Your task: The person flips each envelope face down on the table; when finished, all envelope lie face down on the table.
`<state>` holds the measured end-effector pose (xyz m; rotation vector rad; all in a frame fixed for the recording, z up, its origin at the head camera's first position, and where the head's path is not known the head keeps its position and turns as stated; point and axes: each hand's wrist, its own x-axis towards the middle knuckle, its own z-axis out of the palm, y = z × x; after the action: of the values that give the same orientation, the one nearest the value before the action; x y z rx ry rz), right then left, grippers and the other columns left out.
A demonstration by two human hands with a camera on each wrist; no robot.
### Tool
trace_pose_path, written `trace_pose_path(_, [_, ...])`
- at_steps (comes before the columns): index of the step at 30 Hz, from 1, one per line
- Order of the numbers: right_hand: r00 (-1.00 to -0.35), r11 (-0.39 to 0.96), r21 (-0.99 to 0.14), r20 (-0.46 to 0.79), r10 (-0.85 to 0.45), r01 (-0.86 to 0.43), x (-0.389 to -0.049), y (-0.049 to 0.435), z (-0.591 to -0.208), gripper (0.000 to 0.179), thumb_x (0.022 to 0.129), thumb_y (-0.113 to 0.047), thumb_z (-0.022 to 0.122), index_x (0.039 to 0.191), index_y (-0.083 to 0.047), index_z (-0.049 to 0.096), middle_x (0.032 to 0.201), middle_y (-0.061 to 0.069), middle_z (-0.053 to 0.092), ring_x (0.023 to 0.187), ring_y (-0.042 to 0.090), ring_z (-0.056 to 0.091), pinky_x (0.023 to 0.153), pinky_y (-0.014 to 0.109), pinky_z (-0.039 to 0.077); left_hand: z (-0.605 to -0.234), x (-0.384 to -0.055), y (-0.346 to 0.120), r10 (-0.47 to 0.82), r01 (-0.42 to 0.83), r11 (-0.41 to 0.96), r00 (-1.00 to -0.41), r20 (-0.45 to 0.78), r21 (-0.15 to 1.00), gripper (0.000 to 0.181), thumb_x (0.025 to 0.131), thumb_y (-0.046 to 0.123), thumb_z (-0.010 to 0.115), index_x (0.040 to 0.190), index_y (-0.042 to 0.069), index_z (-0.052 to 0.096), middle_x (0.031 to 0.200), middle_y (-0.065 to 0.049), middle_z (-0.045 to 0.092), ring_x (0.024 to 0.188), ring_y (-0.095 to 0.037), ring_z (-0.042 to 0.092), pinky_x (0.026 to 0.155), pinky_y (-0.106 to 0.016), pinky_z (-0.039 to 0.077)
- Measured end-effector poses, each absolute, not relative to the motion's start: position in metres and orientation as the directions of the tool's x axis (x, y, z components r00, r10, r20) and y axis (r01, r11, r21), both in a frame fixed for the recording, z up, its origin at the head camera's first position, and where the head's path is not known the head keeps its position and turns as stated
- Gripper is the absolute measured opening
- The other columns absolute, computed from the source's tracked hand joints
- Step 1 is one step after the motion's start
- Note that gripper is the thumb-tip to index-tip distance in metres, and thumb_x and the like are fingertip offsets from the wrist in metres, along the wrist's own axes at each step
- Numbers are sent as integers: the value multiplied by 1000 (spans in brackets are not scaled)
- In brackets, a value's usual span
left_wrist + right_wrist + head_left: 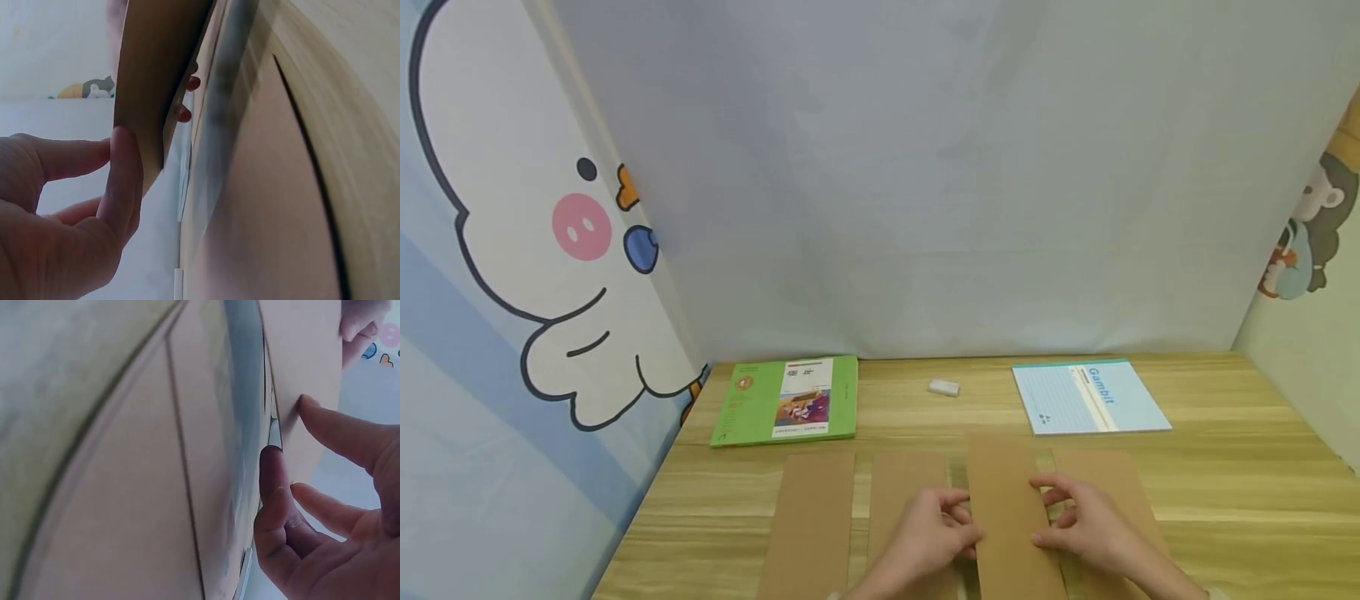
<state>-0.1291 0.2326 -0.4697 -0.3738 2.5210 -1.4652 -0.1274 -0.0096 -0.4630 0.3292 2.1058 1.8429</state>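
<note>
Both hands hold a brown cardboard strip [1011, 517] by its long edges, raised off the table. My left hand [934, 529] pinches the left edge between thumb and fingers. On the opposite edge, my right hand [1086, 523] grips with its thumb and fingertips. The wrist views show a gap between the held strip [153, 69] and the tabletop. Flat on the table lie three similar pieces: a far-left strip [811, 517], a middle strip [906, 479] partly hidden by the left hand, and a right strip [1108, 483] partly behind the right hand.
A green book [745, 417] lies at the back left of the wooden table [1240, 467]. A light blue notebook [1127, 400] lies at the back right, with a small white eraser-like block [943, 387] between them. Behind stands a pale cloth wall [940, 208].
</note>
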Motion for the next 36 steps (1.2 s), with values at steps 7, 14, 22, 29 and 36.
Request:
trace_pose_path(7, [-945,542,-825,-29,-325,-161,-129,235,-471,73,67,-9,86,127,9,50,102,15,59,68,11,61,59,26,52,-469,-129,-9,321,57,319,-946,-51,946,59,71,-10,76,125,-15,51,75,2,58,57,-8,58,51,-23,50])
trace_pose_path(14, [-943,628,-751,-21,-332,-205,-130,235,-473,71,67,-15,87,125,9,53,101,12,60,65,5,59,58,25,50,-473,-130,-4,319,91,495,-944,-83,864,52,67,-8,80,116,-9,62,84,5,57,62,-3,56,54,-22,48])
trace_pose_path(22, [-941,679,-700,-30,-338,-221,-131,234,-475,69,66,-19,87,120,9,57,98,10,60,63,3,56,57,25,48,-474,-134,-2,302,102,629,-946,-121,770,45,63,5,87,102,-4,68,76,6,53,72,-10,48,64,-25,45])
trace_pose_path(29, [-943,685,-698,-38,-329,-211,-132,236,-477,68,64,-19,88,118,9,58,96,10,58,62,4,56,56,25,47,-475,-133,-4,335,165,605,-940,-60,778,26,65,9,84,73,6,59,63,8,49,55,-5,41,49,-22,36])
trace_pose_path(36, [-946,659,-722,-22,-323,-209,-132,239,-478,68,65,-21,88,119,8,57,98,12,59,63,4,56,56,25,47,-472,-132,-4,329,131,593,-940,-91,794,55,69,16,85,111,-10,63,67,9,54,60,-4,48,56,-22,43])
